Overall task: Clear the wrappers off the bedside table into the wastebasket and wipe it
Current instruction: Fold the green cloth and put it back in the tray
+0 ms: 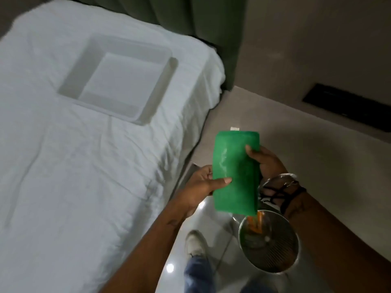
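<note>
I hold a folded green cloth (237, 172) upright in front of me with both hands. My left hand (201, 187) pinches its lower left edge, thumb on the front. My right hand (266, 161) grips its right edge; bracelets circle that wrist. Below the cloth stands a round metal mesh wastebasket (273, 259) on the floor, with orange wrappers (257, 224) showing inside it. The pale surface under the cloth (243, 106), beside the bed, may be the bedside table; a small white scrap (234, 129) lies on it just above the cloth.
A bed with a white sheet (74, 166) fills the left. A white rectangular tray (118, 79) lies on it. A green headboard (201, 17) stands behind. A dark panel (347, 106) sits on the wall at right. My shoe (194, 242) stands on the glossy floor.
</note>
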`<state>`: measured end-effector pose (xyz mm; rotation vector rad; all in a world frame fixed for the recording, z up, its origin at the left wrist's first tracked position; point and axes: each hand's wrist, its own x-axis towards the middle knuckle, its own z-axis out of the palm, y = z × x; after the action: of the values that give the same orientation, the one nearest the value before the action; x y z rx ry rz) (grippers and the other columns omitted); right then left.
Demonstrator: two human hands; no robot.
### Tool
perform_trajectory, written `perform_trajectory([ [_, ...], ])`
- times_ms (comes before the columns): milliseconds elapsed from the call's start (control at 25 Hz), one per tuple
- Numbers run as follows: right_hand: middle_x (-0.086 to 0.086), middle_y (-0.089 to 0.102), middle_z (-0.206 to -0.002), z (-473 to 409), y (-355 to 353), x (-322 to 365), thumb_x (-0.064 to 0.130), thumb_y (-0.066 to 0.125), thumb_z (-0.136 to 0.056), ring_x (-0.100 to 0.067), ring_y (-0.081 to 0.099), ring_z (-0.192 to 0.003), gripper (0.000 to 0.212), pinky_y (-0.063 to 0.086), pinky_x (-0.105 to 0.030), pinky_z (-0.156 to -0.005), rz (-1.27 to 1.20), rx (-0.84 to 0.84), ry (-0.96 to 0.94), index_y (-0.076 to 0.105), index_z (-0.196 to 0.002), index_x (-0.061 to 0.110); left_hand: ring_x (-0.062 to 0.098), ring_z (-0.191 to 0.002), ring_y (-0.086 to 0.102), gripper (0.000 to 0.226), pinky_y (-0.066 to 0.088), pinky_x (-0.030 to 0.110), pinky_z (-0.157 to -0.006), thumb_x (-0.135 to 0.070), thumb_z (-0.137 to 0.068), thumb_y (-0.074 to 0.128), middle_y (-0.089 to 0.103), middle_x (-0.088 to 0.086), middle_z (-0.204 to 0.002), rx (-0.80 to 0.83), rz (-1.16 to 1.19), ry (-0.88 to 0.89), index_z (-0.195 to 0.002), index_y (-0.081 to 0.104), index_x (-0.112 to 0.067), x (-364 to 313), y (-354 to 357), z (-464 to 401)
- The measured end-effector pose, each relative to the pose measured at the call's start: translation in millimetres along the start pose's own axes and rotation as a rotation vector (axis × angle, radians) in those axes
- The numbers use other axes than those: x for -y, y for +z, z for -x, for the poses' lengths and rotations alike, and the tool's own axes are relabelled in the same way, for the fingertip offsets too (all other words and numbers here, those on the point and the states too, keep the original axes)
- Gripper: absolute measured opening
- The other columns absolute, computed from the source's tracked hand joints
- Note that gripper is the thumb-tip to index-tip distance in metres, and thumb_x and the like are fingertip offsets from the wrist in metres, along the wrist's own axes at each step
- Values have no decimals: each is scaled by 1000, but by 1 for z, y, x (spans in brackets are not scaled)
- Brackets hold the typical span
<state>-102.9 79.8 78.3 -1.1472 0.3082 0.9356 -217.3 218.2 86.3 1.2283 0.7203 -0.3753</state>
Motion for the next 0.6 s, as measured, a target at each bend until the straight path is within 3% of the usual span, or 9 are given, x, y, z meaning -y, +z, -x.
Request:
perform_trajectory([
  [120, -17, 73, -95, -42, 77, 25, 15, 48, -97, -31, 71, -81, 34, 60, -43, -75, 4, 55, -74, 55, -124, -4, 15, -73, 74, 29, 61, 27, -65, 8, -83, 69, 76, 10, -93, -150, 34, 145, -111, 65, 2, -49, -60, -1],
  [280, -28, 64, -115, -96, 185, 63, 2, 61, -89, -38, 65, -98, 32, 55, -49, -87, 61, 59, -192, 58, -119, -7, 19, -64, 70, 29, 60, 28, -59, 3, -77, 76, 75, 12, -86, -481, -14, 333, -104, 69, -1, -136, -143, -17],
  [360, -26, 65, -116, -121, 233, 78, -7, 66, -81, -34, 65, -94, 38, 56, -45, -85, 182, 20, -253, 58, -118, -7, 17, -59, 70, 26, 56, 22, -48, 0, -75, 78, 75, 9, -81, -566, -97, 322, -99, 71, -5, -173, -185, -32],
  [480, -17, 62, -123, -159, 288, 83, -2, 70, -78, -32, 64, -103, 61, 55, -43, -90, 568, -66, -303, 43, -133, 4, 17, -57, 65, 19, 50, 17, -41, -1, -76, 76, 70, 10, -76, -608, -212, 210, -93, 69, -2, -201, -229, -58],
  [600, -15, 49, -138, -181, 321, 66, 6, 60, -86, -32, 54, -121, 70, 46, -40, -104, 827, -171, -306, 21, -145, 6, 17, -58, 58, 16, 49, 24, -48, -2, -77, 72, 62, 8, -73, -672, -409, 109, -92, 69, 0, -199, -251, -85],
])
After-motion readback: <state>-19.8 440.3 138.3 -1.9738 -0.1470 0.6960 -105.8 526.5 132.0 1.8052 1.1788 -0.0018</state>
